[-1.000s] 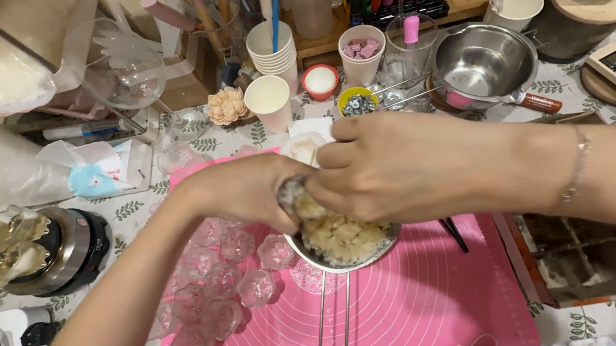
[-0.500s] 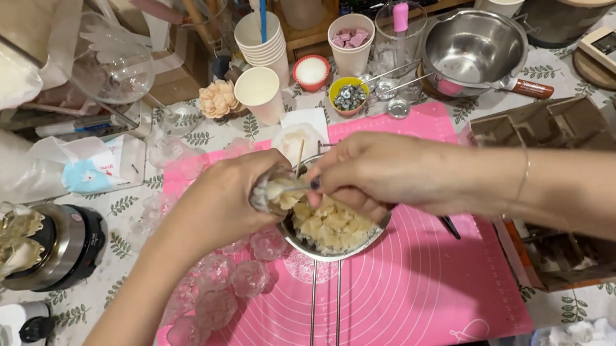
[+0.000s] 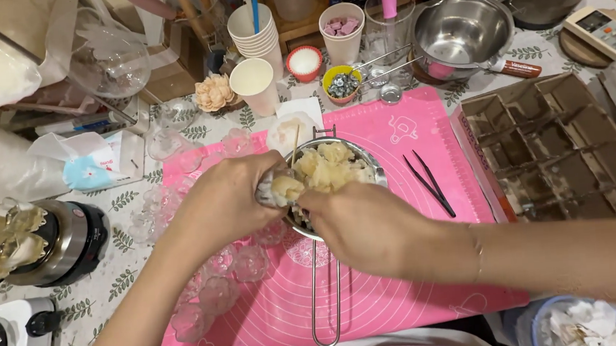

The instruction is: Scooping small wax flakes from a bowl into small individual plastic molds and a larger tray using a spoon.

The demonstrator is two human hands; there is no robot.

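Observation:
A small metal pot (image 3: 362,160) with a long wire handle stands on the pink silicone mat (image 3: 401,260), filled with pale yellow waxy lumps (image 3: 328,166). My left hand (image 3: 225,202) grips a clear mould cup with one such lump (image 3: 280,189) at the pot's left rim. My right hand (image 3: 367,227) reaches in from the right, its fingers pinched on that same lump beside the left hand. Several clear flower-shaped moulds (image 3: 218,287) lie on the mat's left side, under my left forearm.
Black tweezers (image 3: 428,183) lie right of the pot. A cardboard divider box (image 3: 559,148) stands at the right. Behind are a steel saucepan (image 3: 461,32), stacked paper cups (image 3: 251,36), small bowls and a glass. A black pot (image 3: 67,244) and white hotplate (image 3: 9,345) sit at the left.
The view shifted, showing more of the pot. My right hand drew back from above the pot to its near rim, uncovering the lumps. My left hand stays on the mould cup.

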